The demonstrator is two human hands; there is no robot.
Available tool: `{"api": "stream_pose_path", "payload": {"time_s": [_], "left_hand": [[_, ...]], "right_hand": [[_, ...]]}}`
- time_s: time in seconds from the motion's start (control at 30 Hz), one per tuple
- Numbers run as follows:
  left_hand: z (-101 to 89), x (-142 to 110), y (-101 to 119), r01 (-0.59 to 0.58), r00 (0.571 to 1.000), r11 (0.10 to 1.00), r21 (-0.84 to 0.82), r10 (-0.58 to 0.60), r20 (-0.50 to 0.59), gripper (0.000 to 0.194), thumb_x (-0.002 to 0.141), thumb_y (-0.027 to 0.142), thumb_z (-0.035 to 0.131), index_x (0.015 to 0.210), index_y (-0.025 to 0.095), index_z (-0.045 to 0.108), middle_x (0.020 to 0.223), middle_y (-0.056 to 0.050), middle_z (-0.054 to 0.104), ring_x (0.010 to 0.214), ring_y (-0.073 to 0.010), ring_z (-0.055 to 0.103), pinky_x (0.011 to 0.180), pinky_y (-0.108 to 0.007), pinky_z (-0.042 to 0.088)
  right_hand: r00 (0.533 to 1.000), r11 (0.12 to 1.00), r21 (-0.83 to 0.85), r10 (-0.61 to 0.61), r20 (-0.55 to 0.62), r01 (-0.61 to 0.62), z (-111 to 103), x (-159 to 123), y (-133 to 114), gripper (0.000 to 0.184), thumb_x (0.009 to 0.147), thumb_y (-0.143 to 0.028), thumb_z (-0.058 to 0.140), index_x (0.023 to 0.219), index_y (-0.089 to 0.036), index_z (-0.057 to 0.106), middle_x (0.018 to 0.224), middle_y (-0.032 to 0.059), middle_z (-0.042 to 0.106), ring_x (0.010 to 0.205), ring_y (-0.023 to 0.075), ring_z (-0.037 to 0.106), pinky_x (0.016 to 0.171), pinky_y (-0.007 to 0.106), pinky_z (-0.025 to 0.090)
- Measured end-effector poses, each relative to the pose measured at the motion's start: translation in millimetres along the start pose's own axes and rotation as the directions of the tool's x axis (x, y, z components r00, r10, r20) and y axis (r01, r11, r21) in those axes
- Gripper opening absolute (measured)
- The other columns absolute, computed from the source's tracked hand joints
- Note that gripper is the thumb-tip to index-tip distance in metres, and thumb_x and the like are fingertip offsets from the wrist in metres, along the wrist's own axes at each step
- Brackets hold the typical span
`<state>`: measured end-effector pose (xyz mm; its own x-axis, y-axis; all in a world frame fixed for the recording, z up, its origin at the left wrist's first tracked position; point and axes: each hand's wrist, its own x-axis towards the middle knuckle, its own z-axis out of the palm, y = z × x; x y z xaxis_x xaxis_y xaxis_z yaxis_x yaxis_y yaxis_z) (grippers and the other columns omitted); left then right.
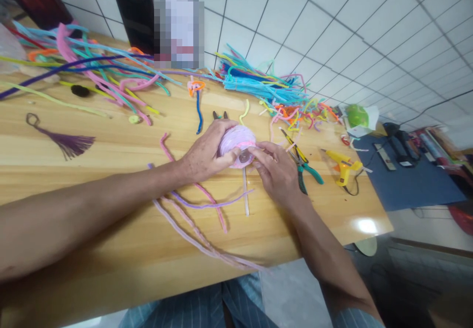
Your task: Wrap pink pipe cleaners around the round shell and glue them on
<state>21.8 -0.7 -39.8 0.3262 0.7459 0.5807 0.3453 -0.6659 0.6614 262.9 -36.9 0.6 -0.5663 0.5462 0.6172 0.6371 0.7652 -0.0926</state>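
Tiled wall (332,47) at back; wood worktop (140,141) in front, dk blue mat (402,185) off its R end. Loose pile (62,42) of fuzzy stems, mixed cols, far L on worktop; lt blue bundle (266,89) back ctr, w/ short scraps (291,114) just R of it.

L hand (209,150): grip curled round ball's L side, thumb across its nr face. R hand (277,168): fingers bent, tips touching ball's R edge nr pink band; can't tell if grip is fully closed, as fingertips partly hidden. Ball (236,138) is lilac, btwn both hands, abt mid-worktop, grey round spot low on its nr side.

Glue gun (343,165), yellow, well R of R hand. Pliers (312,173), teal handles, just beside R hand. Purple tassel (74,143) lies L, well apart. Pink stem (218,207) & purple stem (195,206) lie nr side of L hand, crossing. Clear stick (246,200) on worktop, just below ball.
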Motion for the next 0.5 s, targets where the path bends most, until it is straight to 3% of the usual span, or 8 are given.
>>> {"api": "stream_pose_path", "payload": {"time_s": [0.3,0.5], "left_hand": [[1.1,-0.7,0.5,0.041,0.999,0.999,-0.012,-0.041,-0.001,0.056,0.097,0.046,0.059,0.143,0.017,0.047,0.140,-0.017,0.059,0.132,-0.0320,0.059,0.117,-0.053,0.049],[1.9,-0.7,-1.0,0.033,0.999,0.999,-0.017,-0.033,-0.008,0.056,0.097,0.047,0.059,0.143,0.018,0.048,0.139,-0.017,0.060,0.133,-0.0323,0.059,0.117,-0.054,0.049]], "right_hand": [[0.998,0.998,-0.019,0.054,-0.013,-0.054,3.2,-4.1,0.5,0.038,0.105,-0.018,0.056,0.138,-0.033,0.067,0.109,0.0057,0.077,0.098,0.0216,0.072,0.085,0.036,0.060],[0.999,0.999,0.001,0.041,0.009,-0.041,0.8,-2.5,-1.2,0.033,0.104,-0.015,0.056,0.133,-0.027,0.068,0.108,0.0081,0.080,0.102,0.0215,0.074,0.090,0.036,0.062]]}}
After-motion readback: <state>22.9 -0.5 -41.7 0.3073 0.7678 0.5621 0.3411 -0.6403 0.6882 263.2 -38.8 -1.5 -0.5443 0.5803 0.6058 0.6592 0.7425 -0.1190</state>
